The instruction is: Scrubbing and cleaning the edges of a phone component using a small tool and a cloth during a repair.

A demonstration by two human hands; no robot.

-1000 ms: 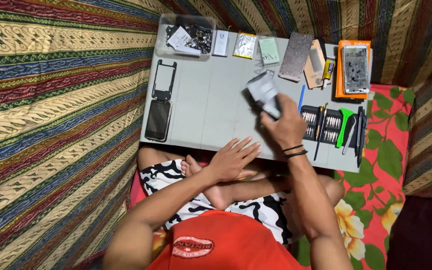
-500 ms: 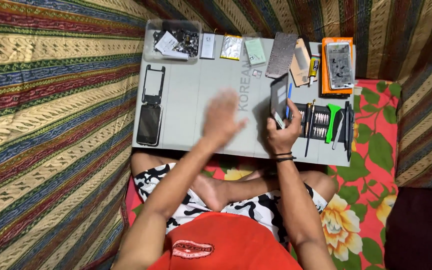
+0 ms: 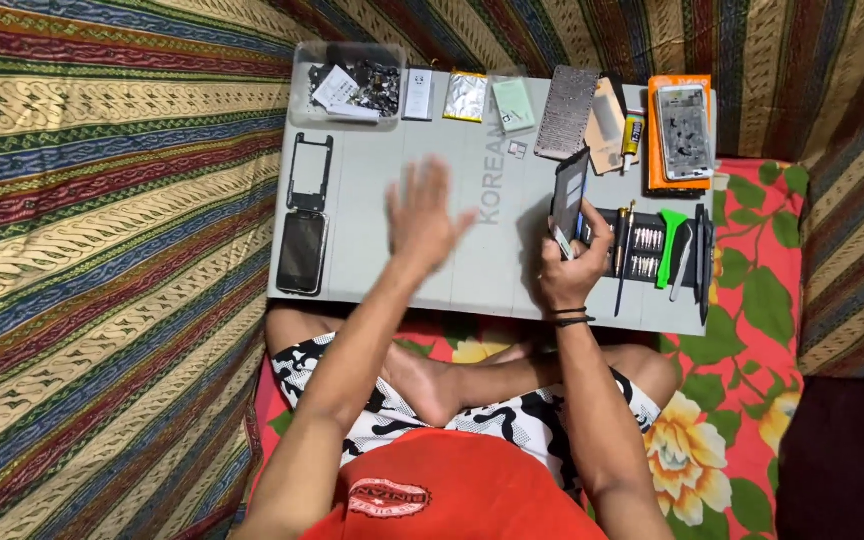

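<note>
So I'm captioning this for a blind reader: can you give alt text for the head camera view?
Seen from above, a seated person's right hand holds a dark phone part upright over a grey work mat, while the open left hand hovers above its middle. Phone parts, a black phone and a tool set lie around the mat's edges.

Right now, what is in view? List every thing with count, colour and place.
board: one, grey, over the lap
tray: one, clear, holding small parts, board's far left corner
phone frame: one, black, left edge
phone: one, black, below the frame
orange box: one, a phone on it, far right
bit set: one, black, right
green tool: one, right
left hand: open, above the board
right hand: grip on dark panel
</note>
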